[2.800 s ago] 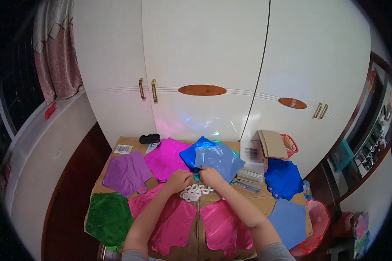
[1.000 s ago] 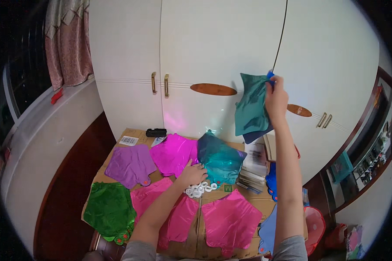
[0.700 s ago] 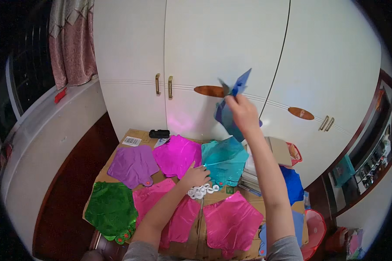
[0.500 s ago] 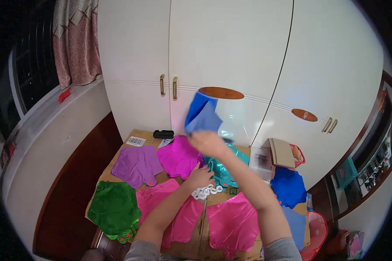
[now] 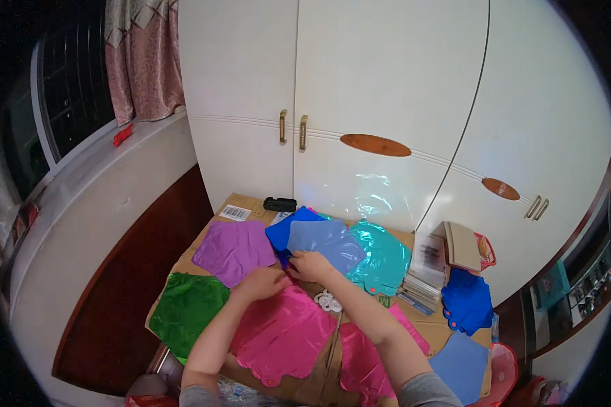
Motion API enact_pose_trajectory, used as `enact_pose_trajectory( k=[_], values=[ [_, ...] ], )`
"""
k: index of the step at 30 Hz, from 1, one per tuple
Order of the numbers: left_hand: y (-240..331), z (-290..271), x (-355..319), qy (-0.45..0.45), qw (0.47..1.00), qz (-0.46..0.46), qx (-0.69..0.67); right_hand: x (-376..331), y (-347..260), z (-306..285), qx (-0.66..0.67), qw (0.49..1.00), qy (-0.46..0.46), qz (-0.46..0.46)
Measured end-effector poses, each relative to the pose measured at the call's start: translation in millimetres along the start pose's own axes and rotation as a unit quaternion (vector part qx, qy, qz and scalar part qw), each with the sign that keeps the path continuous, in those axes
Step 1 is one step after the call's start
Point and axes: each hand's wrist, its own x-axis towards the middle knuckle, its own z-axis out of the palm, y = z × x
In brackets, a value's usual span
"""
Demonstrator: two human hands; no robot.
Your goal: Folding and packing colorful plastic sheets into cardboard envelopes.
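A light-blue satin cloth piece (image 5: 327, 243) and a deep-blue cloth piece (image 5: 292, 227) lie overlapping at the back middle of the cardboard-covered table. My right hand (image 5: 310, 266) is closed at their near corner, its fingertips bent around the cloth edge. Just left of it, my left hand (image 5: 259, 284) rests at the top of a shiny pink cloth piece (image 5: 285, 332), fingers curled; what they grip is hidden. A small cluster of white rings (image 5: 328, 301) lies beside my right wrist. My right forearm crosses a second pink cloth piece (image 5: 361, 359).
Purple (image 5: 234, 251), green (image 5: 189, 312), teal (image 5: 381, 258), blue (image 5: 467, 302) and light-blue (image 5: 460, 366) cloth pieces surround the hands on cardboard (image 5: 244, 201). A black object (image 5: 280, 204) and stacked booklets (image 5: 422, 293) sit near the white cabinet (image 5: 380, 74).
My right hand has brought the raised blue and light-blue pieces down onto the table, over the magenta piece. My left hand has moved left, away from the white rings. The view has shifted.
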Motion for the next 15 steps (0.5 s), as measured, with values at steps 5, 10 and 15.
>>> enact_pose_trajectory(
  k=[5,10,15],
  values=[
    [-34,5,2,0.047,0.998,-0.036,0.015,-1,6,20,0.005,0.999,0.042,0.027],
    [-37,21,17,0.18,0.984,-0.002,0.013,2,15,32,0.108,0.979,0.097,0.142],
    [-31,24,36,0.207,0.978,0.014,-0.021,-1,22,36,0.199,0.942,0.17,0.211]
  ],
)
